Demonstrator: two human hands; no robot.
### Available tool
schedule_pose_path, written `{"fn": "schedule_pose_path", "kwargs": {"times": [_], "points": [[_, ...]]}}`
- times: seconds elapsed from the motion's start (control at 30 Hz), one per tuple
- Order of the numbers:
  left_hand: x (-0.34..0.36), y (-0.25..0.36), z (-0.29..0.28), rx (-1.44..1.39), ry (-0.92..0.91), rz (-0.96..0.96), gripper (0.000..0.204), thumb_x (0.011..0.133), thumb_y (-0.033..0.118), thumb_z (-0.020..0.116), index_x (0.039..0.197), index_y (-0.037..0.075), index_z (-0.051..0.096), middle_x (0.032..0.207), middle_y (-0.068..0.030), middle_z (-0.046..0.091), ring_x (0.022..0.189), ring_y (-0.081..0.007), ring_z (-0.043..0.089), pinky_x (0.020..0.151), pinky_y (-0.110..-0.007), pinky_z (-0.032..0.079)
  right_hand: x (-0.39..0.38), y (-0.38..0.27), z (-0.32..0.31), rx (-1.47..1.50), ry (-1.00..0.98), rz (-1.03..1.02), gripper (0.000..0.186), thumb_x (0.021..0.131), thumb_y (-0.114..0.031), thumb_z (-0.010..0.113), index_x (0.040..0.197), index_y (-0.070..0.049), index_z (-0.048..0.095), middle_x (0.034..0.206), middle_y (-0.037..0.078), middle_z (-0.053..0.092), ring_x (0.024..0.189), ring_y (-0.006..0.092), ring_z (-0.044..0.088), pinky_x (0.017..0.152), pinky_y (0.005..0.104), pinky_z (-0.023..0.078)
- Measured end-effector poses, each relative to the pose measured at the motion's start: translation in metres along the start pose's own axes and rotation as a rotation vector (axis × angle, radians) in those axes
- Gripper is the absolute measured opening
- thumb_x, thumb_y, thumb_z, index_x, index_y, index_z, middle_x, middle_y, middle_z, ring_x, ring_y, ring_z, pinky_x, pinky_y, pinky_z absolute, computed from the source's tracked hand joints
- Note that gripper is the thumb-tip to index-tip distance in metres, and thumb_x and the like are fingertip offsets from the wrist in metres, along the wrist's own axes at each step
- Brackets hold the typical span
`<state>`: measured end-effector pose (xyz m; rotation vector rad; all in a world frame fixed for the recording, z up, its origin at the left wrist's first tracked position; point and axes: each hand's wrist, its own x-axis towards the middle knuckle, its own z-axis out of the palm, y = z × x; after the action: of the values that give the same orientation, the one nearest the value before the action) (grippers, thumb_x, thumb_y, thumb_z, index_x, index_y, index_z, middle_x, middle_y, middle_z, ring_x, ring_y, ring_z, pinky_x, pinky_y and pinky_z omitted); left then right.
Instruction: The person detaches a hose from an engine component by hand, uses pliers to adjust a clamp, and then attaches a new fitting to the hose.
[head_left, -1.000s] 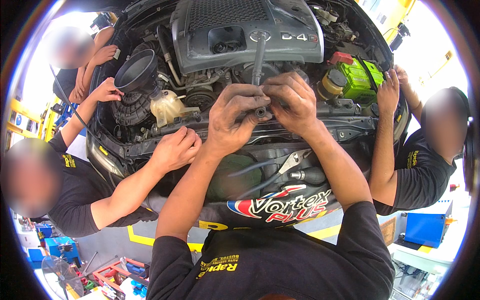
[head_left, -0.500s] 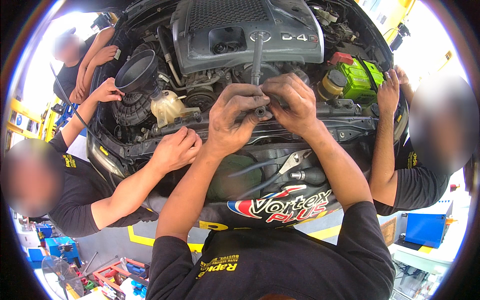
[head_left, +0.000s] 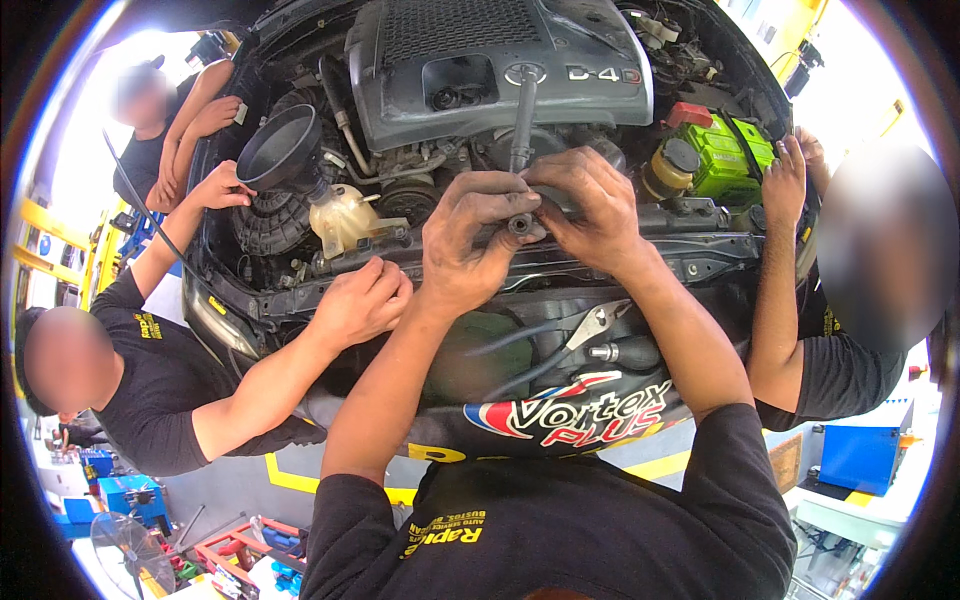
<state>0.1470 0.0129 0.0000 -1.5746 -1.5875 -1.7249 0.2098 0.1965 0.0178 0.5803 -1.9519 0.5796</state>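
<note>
In front of the engine cover (head_left: 460, 95), my two hands meet on a dark tube (head_left: 524, 115). Its long part points away from me over the cover. A round end with a hole shows between my fingers; whether it belongs to the same piece is hidden. My left hand (head_left: 468, 232) is closed, thumb and fingers pinching near that round end. Fingers of my right hand (head_left: 590, 208) are curled onto the tube from the other side, their tips nearly touching the left ones. Below my hands, pliers (head_left: 590, 330) with blue handles lie on a fender cover (head_left: 590, 415).
A black funnel (head_left: 280, 148) stands in a whitish reservoir (head_left: 342, 215) at left. A green battery (head_left: 728, 155) and a capped yellowish reservoir (head_left: 672, 168) sit at right. Beside the pliers is a dark bulb-shaped part (head_left: 640, 352). Co-workers lean in at both sides; one hand (head_left: 365, 300) is near my left forearm.
My hands keep the same grip on the tube. The whole view has shifted slightly, and the co-workers' hands stay roughly where they were.
</note>
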Motion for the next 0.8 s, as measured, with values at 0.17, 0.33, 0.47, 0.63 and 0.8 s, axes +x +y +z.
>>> {"fn": "schedule_pose_path", "kwargs": {"times": [0.17, 0.33, 0.47, 0.63, 0.8], "points": [[-0.002, -0.004, 0.001, -0.094, 0.031, -0.012, 0.027, 0.096, 0.014, 0.073, 0.117, 0.002, 0.061, 0.122, -0.0154, 0.059, 0.099, -0.0166, 0.067, 0.077, -0.025, 0.061, 0.000, 0.001, -0.003, -0.006, -0.007, -0.003, 0.039, 0.071, -0.008, 0.086, 0.108, -0.010, 0.071, 0.101, 0.005, 0.072, 0.089, 0.0257, 0.070, 0.074, 0.0373, 0.057], [0.002, 0.002, 0.007, -0.216, 0.154, -0.079, 0.022, 0.091, 0.009, 0.077, 0.110, 0.004, 0.068, 0.113, -0.0147, 0.066, 0.100, -0.0211, 0.069, 0.077, -0.031, 0.062, -0.002, 0.001, -0.001, -0.015, 0.025, -0.016, 0.043, 0.070, -0.009, 0.086, 0.111, -0.012, 0.073, 0.100, 0.005, 0.070, 0.086, 0.0249, 0.068, 0.072, 0.0362, 0.057], [0.004, 0.002, 0.004, -0.106, 0.139, -0.023, 0.026, 0.087, 0.008, 0.080, 0.110, 0.005, 0.069, 0.111, -0.0135, 0.068, 0.099, -0.0224, 0.069, 0.078, -0.032, 0.061, -0.003, 0.001, -0.001, -0.022, 0.030, -0.022, 0.045, 0.068, -0.007, 0.086, 0.111, -0.013, 0.074, 0.100, 0.005, 0.069, 0.084, 0.0244, 0.068, 0.071, 0.0361, 0.057], [0.013, 0.010, 0.000, 0.118, 0.087, 0.015, 0.027, 0.083, 0.008, 0.083, 0.107, 0.006, 0.071, 0.109, -0.0118, 0.069, 0.098, -0.0240, 0.070, 0.079, -0.034, 0.061, -0.005, 0.003, -0.002, -0.035, 0.037, -0.057, 0.046, 0.066, -0.005, 0.086, 0.110, -0.011, 0.074, 0.099, 0.005, 0.070, 0.081, 0.0242, 0.067, 0.068, 0.0361, 0.056], [0.013, 0.010, 0.001, 0.113, 0.081, 0.055, 0.024, 0.084, 0.008, 0.083, 0.105, 0.006, 0.072, 0.106, -0.0115, 0.069, 0.097, -0.0233, 0.070, 0.078, -0.034, 0.062, -0.004, 0.002, 0.000, -0.025, 0.048, -0.055, 0.044, 0.066, -0.004, 0.085, 0.108, -0.010, 0.073, 0.098, 0.005, 0.070, 0.080, 0.0241, 0.067, 0.068, 0.0355, 0.056]]}}
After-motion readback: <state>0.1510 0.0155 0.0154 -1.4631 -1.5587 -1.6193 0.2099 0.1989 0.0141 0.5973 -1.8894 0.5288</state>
